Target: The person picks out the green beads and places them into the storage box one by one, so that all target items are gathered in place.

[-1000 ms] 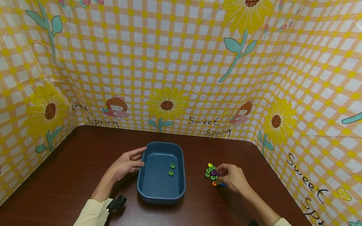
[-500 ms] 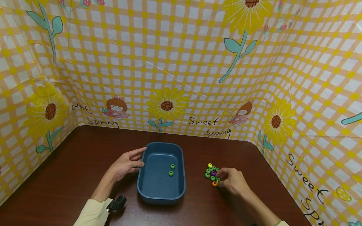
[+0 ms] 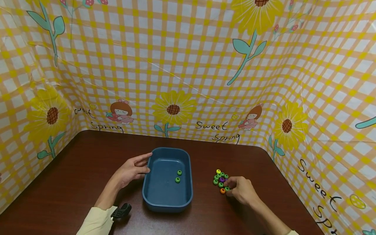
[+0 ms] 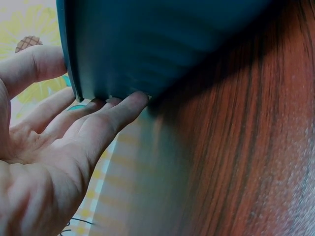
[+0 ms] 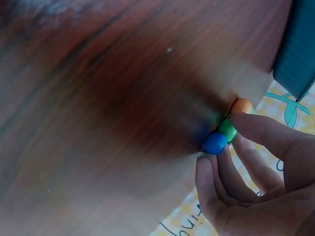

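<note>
My left hand (image 3: 130,171) rests on the left side of a blue rectangular tray (image 3: 191,186), its fingers fairly straight against the rim and outer wall. Two green beads (image 3: 177,180) lie inside the tray. On the right, my right hand (image 3: 242,189) is low over a small cluster of beads, with thumb and forefinger either side of a green bead (image 5: 227,130). Next to it sit an orange bead (image 3: 222,191) and, in the right wrist view, a blue bead (image 5: 215,142), which the hand hides in the head view. Several green beads (image 3: 215,182), a purple bead (image 3: 221,180) and a yellow bead (image 3: 218,171) lie about it.
The dark brown table (image 3: 97,156) carries everything. A checked cloth (image 3: 188,78) with sunflowers stands along its back and sides. A black strap (image 3: 121,212) is at the left wrist.
The right hand has shifted slightly down from the purple beads toward the orange and green ones, and the blue bead has gone from the head view. The left hand and tray stay still.
</note>
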The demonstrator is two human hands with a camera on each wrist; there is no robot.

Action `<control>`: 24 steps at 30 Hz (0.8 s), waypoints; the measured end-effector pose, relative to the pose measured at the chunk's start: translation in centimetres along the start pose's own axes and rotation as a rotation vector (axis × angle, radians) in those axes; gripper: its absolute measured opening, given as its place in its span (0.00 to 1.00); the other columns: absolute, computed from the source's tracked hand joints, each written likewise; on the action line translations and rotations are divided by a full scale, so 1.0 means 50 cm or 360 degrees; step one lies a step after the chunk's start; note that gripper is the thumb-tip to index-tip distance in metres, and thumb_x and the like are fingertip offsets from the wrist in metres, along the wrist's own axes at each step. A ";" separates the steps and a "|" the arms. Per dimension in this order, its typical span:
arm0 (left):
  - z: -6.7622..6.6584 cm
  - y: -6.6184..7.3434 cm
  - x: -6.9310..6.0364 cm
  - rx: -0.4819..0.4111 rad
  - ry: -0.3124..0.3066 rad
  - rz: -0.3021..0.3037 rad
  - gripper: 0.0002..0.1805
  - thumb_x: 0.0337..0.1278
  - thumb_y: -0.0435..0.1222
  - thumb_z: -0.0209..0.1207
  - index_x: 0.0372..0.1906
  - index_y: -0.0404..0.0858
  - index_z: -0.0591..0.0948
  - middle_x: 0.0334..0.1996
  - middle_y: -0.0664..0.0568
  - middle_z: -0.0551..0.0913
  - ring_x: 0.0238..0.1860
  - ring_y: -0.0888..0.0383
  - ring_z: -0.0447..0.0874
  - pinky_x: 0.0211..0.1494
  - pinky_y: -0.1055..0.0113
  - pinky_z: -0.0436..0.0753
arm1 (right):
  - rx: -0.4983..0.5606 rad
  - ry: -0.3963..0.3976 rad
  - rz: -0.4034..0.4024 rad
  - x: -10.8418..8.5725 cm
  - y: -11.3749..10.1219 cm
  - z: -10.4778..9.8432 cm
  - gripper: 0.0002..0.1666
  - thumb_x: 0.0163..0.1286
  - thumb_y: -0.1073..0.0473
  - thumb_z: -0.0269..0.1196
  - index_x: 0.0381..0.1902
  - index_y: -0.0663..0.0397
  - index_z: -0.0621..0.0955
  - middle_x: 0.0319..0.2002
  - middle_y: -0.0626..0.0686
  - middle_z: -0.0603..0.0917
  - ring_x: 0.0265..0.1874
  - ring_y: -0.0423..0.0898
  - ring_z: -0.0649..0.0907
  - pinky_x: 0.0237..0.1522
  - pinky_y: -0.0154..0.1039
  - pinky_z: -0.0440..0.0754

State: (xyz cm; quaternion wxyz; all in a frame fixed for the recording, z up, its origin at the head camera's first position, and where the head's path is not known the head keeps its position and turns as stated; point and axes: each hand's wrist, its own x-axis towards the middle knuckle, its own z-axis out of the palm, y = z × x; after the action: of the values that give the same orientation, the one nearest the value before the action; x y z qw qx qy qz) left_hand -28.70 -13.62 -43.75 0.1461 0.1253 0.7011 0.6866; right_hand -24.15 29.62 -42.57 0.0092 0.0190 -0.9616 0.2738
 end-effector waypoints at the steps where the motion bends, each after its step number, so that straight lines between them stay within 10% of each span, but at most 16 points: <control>1: 0.000 0.001 0.000 0.0001 0.0001 0.0000 0.37 0.68 0.27 0.57 0.79 0.37 0.59 0.76 0.31 0.61 0.70 0.34 0.70 0.60 0.49 0.83 | 0.0001 0.0002 0.0001 0.000 0.000 0.000 0.14 0.47 0.67 0.77 0.33 0.49 0.89 0.33 0.48 0.88 0.35 0.44 0.84 0.34 0.43 0.82; 24: -0.002 -0.002 0.000 -0.0008 -0.0020 0.0003 0.37 0.69 0.27 0.57 0.80 0.37 0.58 0.76 0.32 0.61 0.70 0.36 0.71 0.60 0.51 0.83 | -0.0001 0.0030 -0.0131 0.011 -0.021 -0.016 0.10 0.52 0.65 0.75 0.34 0.50 0.89 0.31 0.48 0.88 0.33 0.43 0.84 0.31 0.41 0.82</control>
State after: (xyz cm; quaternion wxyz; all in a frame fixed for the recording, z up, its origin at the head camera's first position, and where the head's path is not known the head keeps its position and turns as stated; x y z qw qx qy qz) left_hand -28.74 -13.73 -43.85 0.1501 0.1300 0.6984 0.6876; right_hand -24.63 29.14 -41.32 0.0295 0.0559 -0.9599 0.2730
